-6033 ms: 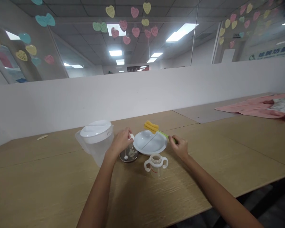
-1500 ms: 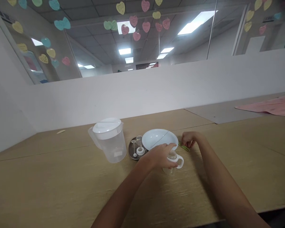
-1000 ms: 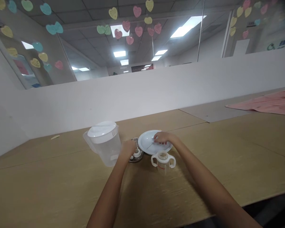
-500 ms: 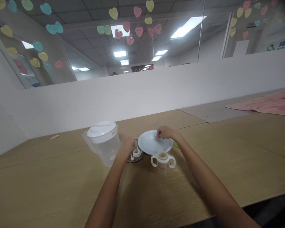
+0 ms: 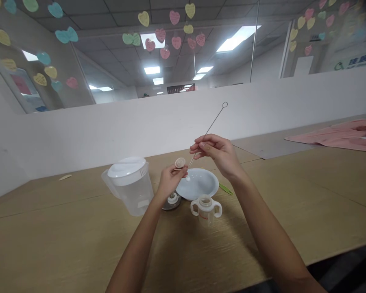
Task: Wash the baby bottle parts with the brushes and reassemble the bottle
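Note:
My left hand (image 5: 171, 179) pinches a small pale straw piece with a round flared top (image 5: 179, 162); a white knob (image 5: 188, 178) hangs below the fingers. In my right hand (image 5: 218, 154), fingertips close on a thin wire straw brush (image 5: 215, 119) with a ring at its upper end. Its lower end points down at the straw piece; whether it has entered cannot be made out. Both hands are over the rim of a white bowl (image 5: 205, 185). A clear two-handled cup (image 5: 206, 213) without a lid stands in front of the bowl.
A lidded clear pitcher (image 5: 132, 189) stands at the left. Between it and the bowl, a small metal dish (image 5: 172, 205) holds a white cap-like part (image 5: 172, 198). A green tool handle (image 5: 226, 189) lies right of the bowl. Pink cloth (image 5: 332, 134) lies far right, before the white wall (image 5: 158, 126).
My left hand has lifted the straw piece from the metal dish and moved right. My right hand has risen from the bowl with the straw brush, now above the left hand.

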A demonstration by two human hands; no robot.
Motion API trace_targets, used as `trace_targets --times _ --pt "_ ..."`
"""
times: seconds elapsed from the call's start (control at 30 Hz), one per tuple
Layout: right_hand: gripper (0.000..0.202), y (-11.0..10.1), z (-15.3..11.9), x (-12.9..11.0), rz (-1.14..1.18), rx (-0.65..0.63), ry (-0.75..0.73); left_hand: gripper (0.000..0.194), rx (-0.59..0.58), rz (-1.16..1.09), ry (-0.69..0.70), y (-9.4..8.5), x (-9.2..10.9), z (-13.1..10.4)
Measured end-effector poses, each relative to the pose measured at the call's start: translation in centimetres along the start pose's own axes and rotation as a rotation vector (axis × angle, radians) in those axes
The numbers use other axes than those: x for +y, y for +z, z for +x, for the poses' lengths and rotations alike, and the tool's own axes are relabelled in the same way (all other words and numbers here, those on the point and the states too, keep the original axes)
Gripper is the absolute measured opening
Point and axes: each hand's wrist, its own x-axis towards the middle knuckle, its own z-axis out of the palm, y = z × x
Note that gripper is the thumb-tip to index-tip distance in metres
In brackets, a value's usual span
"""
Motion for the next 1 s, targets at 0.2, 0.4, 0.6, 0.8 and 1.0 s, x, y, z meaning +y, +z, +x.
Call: trace_targets --times 0.2,0.4,0.6,0.8,1.0 --pt "0.027 1.1 0.2 2.2 0.057 -0.025 0.055 0.023 -0.026 0.15 0.176 0.4 -0.7 -0.1" --pt "0.029 1.3 0.3 3.0 0.086 -0.03 0.018 0.024 -0.026 0.153 0.231 0.3 -0.5 -0.1" --pt "0.029 1.4 0.3 3.2 0.027 -0.001 0.006 0.023 -0.029 0.151 0.26 0.5 -0.2 -0.2" --pt "0.025 1.3 0.2 3.8 -0.13 -0.002 -0.068 0.023 -0.017 0.18 0.262 0.6 -0.3 -0.3" --pt "0.015 1.2 -0.1 2.9 -0.512 0.06 -0.226 0.022 0.082 0.18 0.217 0.4 -0.3 -0.1"
